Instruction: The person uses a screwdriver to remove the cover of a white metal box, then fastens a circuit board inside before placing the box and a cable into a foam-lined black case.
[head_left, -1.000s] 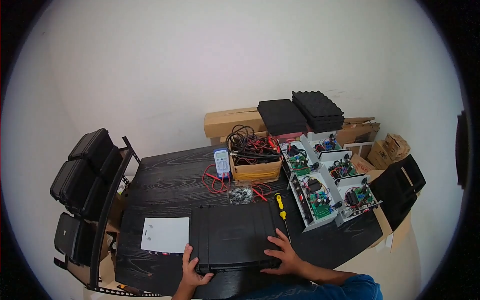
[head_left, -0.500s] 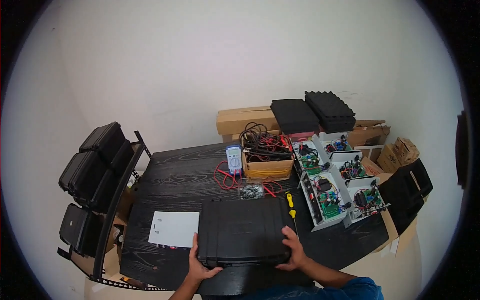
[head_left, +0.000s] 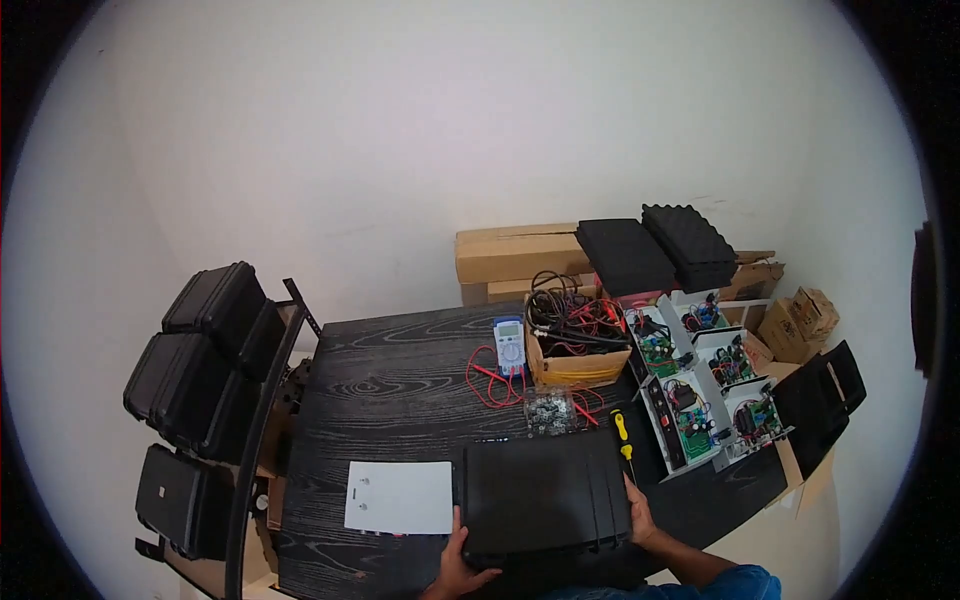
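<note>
A black hard case [head_left: 545, 495] lies shut at the table's front, between my two hands. My left hand [head_left: 465, 560] holds its near left corner, fingers at the side and thumb along the front. At the right side, my right hand [head_left: 645, 515] grips the edge; some of its fingers are hidden. A white sheet [head_left: 400, 497] with small metal parts on it lies to the left of the case. Just beyond the case is a clear bag of small metal parts [head_left: 552, 412]. A yellow-handled screwdriver [head_left: 622, 430] lies near my right hand.
Behind, a multimeter [head_left: 510, 345] with red leads stands by a cardboard box of cables [head_left: 578, 368]. Open metal enclosures with circuit boards [head_left: 690, 425] fill the right side. Black foam sheets [head_left: 625, 255] are stacked behind. More black cases [head_left: 175, 385] sit on a left rack.
The view has shifted, so everything appears lower and further right. The case's top shows its ribs differently, and more of the clear bag is visible beyond it. Both hands still hold the case.
</note>
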